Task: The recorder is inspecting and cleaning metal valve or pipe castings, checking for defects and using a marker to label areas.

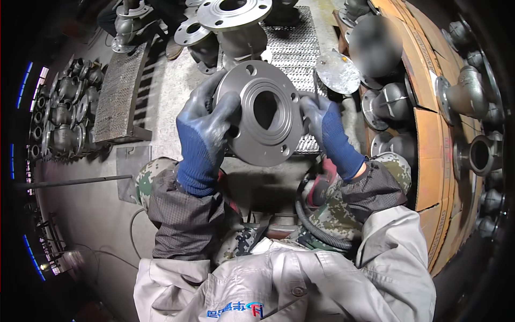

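A grey metal flanged valve body (247, 129) is up in front of me, its round face tilted toward me, with bolt holes around a raised, grooved ring and a dark bore. My left hand (204, 129), in a blue glove with a grey coating, is closed on its left rim, thumb lying across the face. On the opposite rim, my right hand (328, 126) grips with its fingers partly hidden behind the flange. Just beyond stands a larger bright flanged casting (241, 43), with a smaller flanged casting (199, 51) to its left.
Under the castings lies a textured metal bench top (292, 40). To the right are a round metal plate (338, 72), several valve bodies (394, 102) and cardboard sheets (432, 145). At left are a metal stand (122, 88), stacked castings (67, 112) and a rod (80, 181). A hose (316, 232) curves by my legs.
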Action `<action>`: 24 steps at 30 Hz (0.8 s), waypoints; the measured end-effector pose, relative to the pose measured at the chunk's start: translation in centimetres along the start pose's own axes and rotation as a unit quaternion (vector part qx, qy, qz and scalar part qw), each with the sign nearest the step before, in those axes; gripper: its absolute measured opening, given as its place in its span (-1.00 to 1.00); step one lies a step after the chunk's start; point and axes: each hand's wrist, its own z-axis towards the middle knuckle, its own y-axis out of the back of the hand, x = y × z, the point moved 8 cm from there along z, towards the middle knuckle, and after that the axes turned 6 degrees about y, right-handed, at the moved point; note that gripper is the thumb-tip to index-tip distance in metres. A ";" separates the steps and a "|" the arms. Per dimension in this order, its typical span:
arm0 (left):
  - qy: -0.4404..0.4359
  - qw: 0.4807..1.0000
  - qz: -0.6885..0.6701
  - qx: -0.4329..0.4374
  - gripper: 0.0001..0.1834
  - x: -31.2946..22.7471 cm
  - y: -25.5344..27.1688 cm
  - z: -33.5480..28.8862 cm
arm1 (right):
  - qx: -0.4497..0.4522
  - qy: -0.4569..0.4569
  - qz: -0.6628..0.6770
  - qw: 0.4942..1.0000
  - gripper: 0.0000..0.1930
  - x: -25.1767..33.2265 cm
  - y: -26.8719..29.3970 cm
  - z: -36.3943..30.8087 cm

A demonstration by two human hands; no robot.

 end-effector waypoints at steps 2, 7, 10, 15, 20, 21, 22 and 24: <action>-0.053 0.998 -0.028 0.004 -0.44 -0.8 -2.2 0.7 | -0.140 0.103 -0.031 0.984 -0.70 2.4 2.5 -0.3; 0.107 0.987 -0.080 0.088 -0.60 1.2 -7.2 0.7 | -0.052 0.155 -0.118 0.979 -0.65 2.0 -0.3 0.0; 0.036 0.997 -0.016 0.062 -0.67 0.5 -3.2 1.9 | -0.140 0.082 0.076 0.984 -0.70 -2.1 2.5 0.7; 0.122 0.977 0.053 -0.169 -0.45 6.9 9.0 4.0 | -0.138 0.054 0.074 0.986 -0.70 -6.8 5.6 1.1; 0.338 0.937 -0.036 -0.080 -0.31 15.3 7.0 2.1 | -0.113 0.032 -0.015 0.993 -0.64 -9.2 6.1 0.4; 0.311 0.945 -0.098 -0.011 -0.31 15.5 5.0 2.1 | -0.135 0.021 -0.007 0.991 -0.63 -9.7 6.2 0.2; 0.308 0.938 -0.158 0.023 -0.31 15.9 3.5 1.8 | -0.124 0.029 -0.005 0.992 -0.63 -9.6 5.9 0.4; 0.271 0.948 -0.168 0.025 -0.28 15.9 2.8 1.8 | -0.168 0.020 0.048 0.984 -0.67 -9.7 6.0 0.4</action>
